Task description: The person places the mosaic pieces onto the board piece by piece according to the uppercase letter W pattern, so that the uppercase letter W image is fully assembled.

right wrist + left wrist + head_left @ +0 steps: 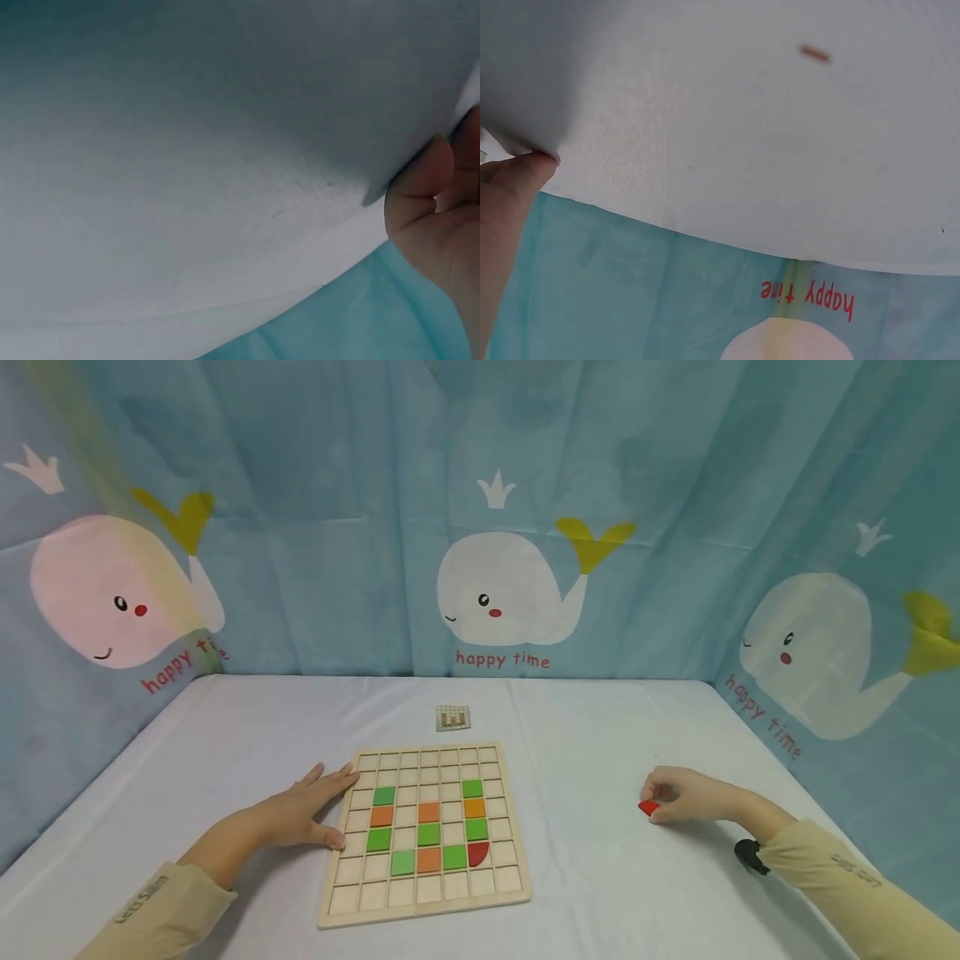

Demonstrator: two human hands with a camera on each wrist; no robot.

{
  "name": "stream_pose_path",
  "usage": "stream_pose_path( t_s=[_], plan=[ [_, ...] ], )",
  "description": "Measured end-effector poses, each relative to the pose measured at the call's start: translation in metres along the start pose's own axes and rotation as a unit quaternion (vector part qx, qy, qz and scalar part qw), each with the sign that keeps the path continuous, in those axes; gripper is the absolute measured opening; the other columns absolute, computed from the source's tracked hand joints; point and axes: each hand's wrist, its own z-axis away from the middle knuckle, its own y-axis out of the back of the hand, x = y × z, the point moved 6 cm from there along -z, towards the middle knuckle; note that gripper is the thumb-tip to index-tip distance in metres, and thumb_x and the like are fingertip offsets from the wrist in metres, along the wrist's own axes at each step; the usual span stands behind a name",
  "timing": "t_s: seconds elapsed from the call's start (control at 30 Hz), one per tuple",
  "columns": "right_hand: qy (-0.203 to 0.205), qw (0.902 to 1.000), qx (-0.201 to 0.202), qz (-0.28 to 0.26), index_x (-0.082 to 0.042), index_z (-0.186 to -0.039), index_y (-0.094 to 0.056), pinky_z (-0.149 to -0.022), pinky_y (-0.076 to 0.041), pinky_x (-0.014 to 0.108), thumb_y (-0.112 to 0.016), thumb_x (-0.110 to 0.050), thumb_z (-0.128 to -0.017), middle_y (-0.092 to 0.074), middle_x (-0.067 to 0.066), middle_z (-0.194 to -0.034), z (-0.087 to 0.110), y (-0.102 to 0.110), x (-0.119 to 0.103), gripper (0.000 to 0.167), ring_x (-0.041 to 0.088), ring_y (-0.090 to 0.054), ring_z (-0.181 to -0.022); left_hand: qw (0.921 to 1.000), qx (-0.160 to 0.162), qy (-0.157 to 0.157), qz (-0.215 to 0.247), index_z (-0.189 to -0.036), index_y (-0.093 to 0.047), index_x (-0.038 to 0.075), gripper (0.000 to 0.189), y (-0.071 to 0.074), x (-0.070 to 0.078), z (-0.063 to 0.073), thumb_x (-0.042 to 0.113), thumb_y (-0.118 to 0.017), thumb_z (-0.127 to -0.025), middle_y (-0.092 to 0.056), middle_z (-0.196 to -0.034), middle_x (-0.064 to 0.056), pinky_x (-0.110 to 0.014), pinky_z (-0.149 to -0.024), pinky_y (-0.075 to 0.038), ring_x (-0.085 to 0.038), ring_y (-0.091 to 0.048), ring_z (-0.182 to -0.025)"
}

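Note:
A square wooden grid board (517, 893) lies on the white table. Green and orange square tiles fill some of its cells, and a dark red rounded tile (477, 853) sits at the lower right of the pattern. My left hand (303, 810) rests at the board's left edge, fingers spread; in the left wrist view only part of this hand (514, 184) shows. Well to the right of the board, my right hand (690, 795) pinches a small red piece (648, 808) between thumb and fingers, low over the table. The right wrist view shows this hand (442, 202), but not the piece.
Behind the board lies a small patterned card (453, 718) with a brown figure on a grid. A black object (750, 856) is beside the right sleeve. Blue curtains (322, 527) with whale prints stand around the table's back and sides.

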Motion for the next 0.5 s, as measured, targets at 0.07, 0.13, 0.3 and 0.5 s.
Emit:
stream_pose_path(
  t_s=[0.07, 0.13, 0.3, 0.5],
  plan=[
    [0.0, 1.0, 0.004, -0.001, -0.01, -0.093, -0.059, -0.068, -0.045, 0.028, -0.075, -0.017, -0.085, -0.056, -0.001, -0.091, -0.002, 0.0, -0.002, 0.019, 0.015, -0.049, -0.084, 1.0, 0.0, -0.002, -0.001, -0.152, -0.028, 0.003, 0.105, 0.0, 0.0, 0.001, 0.048, -0.079, -0.072, -0.018, -0.157, -0.024, -0.078, -0.098, -0.014, -0.056, -0.002, -0.139],
    [0.001, 1.0, 0.002, -0.008, -0.009, -0.093, -0.059, -0.063, -0.044, 0.026, -0.073, -0.015, -0.086, -0.057, -0.002, -0.089, -0.004, 0.001, -0.006, 0.017, 0.012, -0.051, -0.079, 1.0, -0.001, -0.006, 0.003, -0.152, -0.028, 0.003, 0.104, 0.0, 0.001, 0.001, 0.048, -0.079, -0.072, -0.017, -0.157, -0.025, -0.078, -0.099, -0.013, -0.056, -0.001, -0.139],
    [0.008, 0.9983, -0.024, -0.052, -0.004, -0.096, -0.061, -0.06, -0.046, 0.025, -0.069, -0.007, -0.087, -0.06, -0.001, -0.084, -0.008, -0.002, -0.021, 0.013, 0.011, -0.054, -0.07, 0.9999, -0.003, -0.01, 0.008, -0.152, -0.028, 0.003, 0.104, 0.0, 0.002, 0.001, 0.048, -0.078, -0.073, -0.016, -0.157, -0.024, -0.077, -0.1, -0.011, -0.056, 0.0, -0.139],
    [-0.001, 0.9919, -0.03, -0.123, 0.005, -0.106, -0.064, -0.067, -0.051, 0.028, -0.068, -0.004, -0.087, -0.065, 0.006, -0.092, -0.016, -0.005, -0.043, 0.022, 0.016, -0.058, -0.077, 1.0, -0.001, -0.008, 0.002, -0.152, -0.028, 0.004, 0.105, 0.001, 0.001, 0.001, 0.049, -0.078, -0.072, -0.016, -0.157, -0.024, -0.077, -0.1, -0.011, -0.056, 0.0, -0.139]
  ],
)
